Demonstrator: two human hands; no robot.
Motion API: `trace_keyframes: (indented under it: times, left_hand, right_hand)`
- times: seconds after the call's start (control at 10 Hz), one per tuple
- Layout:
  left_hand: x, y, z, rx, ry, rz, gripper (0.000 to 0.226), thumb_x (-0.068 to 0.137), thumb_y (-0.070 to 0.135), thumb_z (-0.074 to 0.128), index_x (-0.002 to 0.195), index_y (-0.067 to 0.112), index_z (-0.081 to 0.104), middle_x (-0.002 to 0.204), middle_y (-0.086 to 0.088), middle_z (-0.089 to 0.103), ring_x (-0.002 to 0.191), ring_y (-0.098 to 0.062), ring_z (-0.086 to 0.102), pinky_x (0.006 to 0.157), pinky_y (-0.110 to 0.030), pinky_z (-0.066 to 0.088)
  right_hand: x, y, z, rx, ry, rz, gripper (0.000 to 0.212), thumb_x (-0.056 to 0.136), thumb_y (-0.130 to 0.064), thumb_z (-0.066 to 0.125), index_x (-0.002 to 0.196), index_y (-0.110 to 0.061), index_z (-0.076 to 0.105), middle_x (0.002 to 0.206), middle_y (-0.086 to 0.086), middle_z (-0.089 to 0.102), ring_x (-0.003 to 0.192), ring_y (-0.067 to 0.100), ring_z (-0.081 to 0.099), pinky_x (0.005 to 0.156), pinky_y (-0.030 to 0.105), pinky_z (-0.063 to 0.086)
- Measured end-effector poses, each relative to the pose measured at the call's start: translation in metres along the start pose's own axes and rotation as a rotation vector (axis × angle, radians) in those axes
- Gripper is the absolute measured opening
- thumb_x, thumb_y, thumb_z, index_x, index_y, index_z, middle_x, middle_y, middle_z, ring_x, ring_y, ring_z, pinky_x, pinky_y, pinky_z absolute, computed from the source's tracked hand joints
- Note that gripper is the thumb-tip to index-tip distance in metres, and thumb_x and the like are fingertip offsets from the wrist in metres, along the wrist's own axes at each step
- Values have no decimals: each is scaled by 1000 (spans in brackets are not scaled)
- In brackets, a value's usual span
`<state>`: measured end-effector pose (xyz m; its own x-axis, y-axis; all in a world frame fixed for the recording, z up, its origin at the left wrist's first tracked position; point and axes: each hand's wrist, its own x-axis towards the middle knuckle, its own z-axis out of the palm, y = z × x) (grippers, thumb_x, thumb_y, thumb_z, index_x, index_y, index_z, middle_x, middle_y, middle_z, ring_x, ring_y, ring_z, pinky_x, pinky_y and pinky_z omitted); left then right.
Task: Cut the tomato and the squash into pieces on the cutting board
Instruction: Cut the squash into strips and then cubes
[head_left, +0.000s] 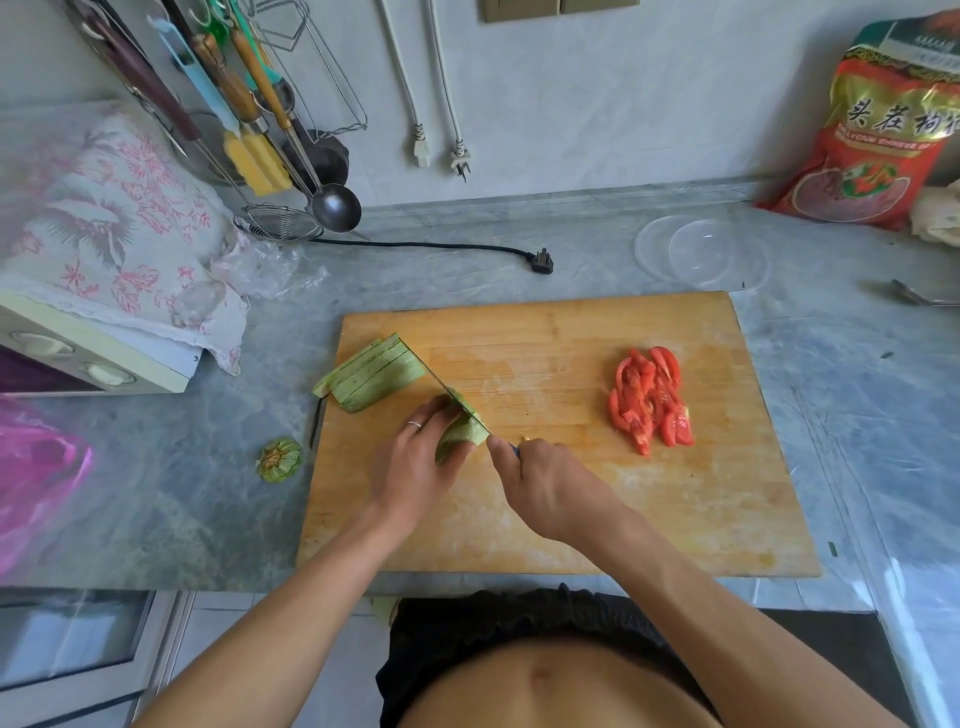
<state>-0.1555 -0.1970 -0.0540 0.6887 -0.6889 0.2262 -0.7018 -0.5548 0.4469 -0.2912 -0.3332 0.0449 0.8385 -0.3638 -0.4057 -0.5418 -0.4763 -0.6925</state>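
A wooden cutting board (545, 519) lies on the grey counter. Red tomato slices (649, 400) are piled on its right part. Several long green squash slices (371, 376) lean together at the board's left far corner. My left hand (415, 467) holds an uncut piece of squash (460, 434) down on the board, fingers curled over it. My right hand (540, 483) grips the handle of a knife (452, 397). The blade stands edge-down against the held squash piece, seen almost edge-on.
A cut-off squash stem end (279, 460) lies on the counter left of the board. Clear plastic lids (701, 254) sit behind the board, a black plug and cord (540, 260) at the back. A cloth-covered appliance (104, 249) stands left, a red bag (878, 130) far right.
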Motion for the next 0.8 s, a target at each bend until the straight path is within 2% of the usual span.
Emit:
trace_keyframes:
  times: [0.1,0.2,0.3,0.4,0.5,0.6,0.7,0.8]
  left_hand:
    - [0,2,-6,9,-4,-6,40,82,30,79,117,15,69,128,0,67,110,-21,68,67,-33,58]
    - [-2,1,-3,-18,1,16,41,83,31,78,120,19,67,130,3,66,110,-19,67,66,-32,58]
    - [-5,4,-4,-91,-17,-4,44,86,32,75,127,21,65,134,4,62,114,-18,63,74,-33,59]
    - [-6,6,-2,-115,3,-34,44,86,31,76,128,21,64,135,5,61,116,-16,62,77,-31,58]
    - [-7,10,0,-96,35,-4,41,86,31,77,125,21,66,134,6,62,114,-15,64,75,-29,58]
    - [-8,8,2,-134,52,3,38,85,27,78,121,19,68,132,5,63,115,-15,64,77,-29,58]
    - [-8,8,4,-177,74,33,37,86,23,77,121,16,68,132,4,63,120,-14,62,85,-33,58]
    - [-8,11,2,-187,93,34,37,85,19,78,120,14,68,130,2,64,120,-16,62,87,-32,57]
  right_hand:
    - [1,-1,3,-14,-2,-6,58,101,-54,28,63,-10,37,57,6,44,48,20,36,48,34,34]
    - [-3,0,-2,-58,-26,-7,59,101,-55,20,70,-11,44,64,5,47,60,23,46,59,36,41]
    - [0,6,-6,-91,-43,-1,62,100,-56,15,80,-10,53,68,5,52,69,25,52,67,37,43]
    - [0,8,-8,-76,-49,6,58,100,-55,17,75,-15,50,66,5,50,65,24,50,65,39,44]
    - [1,5,-9,27,-67,12,49,105,-45,24,64,-22,37,62,7,44,57,23,42,60,40,41]
    - [5,9,-3,25,-39,46,57,102,-51,19,73,-11,48,64,7,50,60,23,49,61,33,42]
    - [9,14,0,54,-65,27,59,102,-52,24,68,-8,42,55,5,44,44,16,42,43,24,37]
    - [3,18,-1,55,-68,9,56,104,-49,26,64,-12,38,53,4,41,41,14,36,43,28,37]
